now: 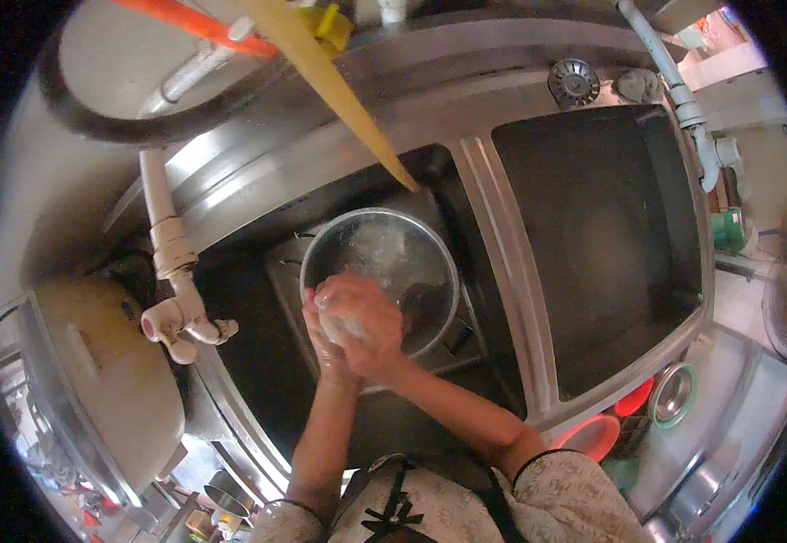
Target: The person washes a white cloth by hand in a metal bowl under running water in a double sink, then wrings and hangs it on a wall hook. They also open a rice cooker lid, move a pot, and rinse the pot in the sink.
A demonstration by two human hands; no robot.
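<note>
My left hand [327, 343] and my right hand [374, 329] are pressed together around a pale, soft-looking lump [335, 327], whose material I cannot make out. The right hand lies over the top and hides much of it, while the left cups it from the side. Both are wet and sit above the near left part of a round metal basin [455, 298]. Whitish pieces [380, 244] show in the water at its far side. The basin stands in the left bowl of a stainless steel double sink [495, 271], on a rack or board.
A yellow hose [346, 102] hangs over the basin from above. One white plastic tap [186, 305] juts in at left, another [705, 149] at right. The second sink bowl [610, 251] adjoins. A sink strainer [574, 83] rests on the back ledge; red bowls [590, 438] lie right.
</note>
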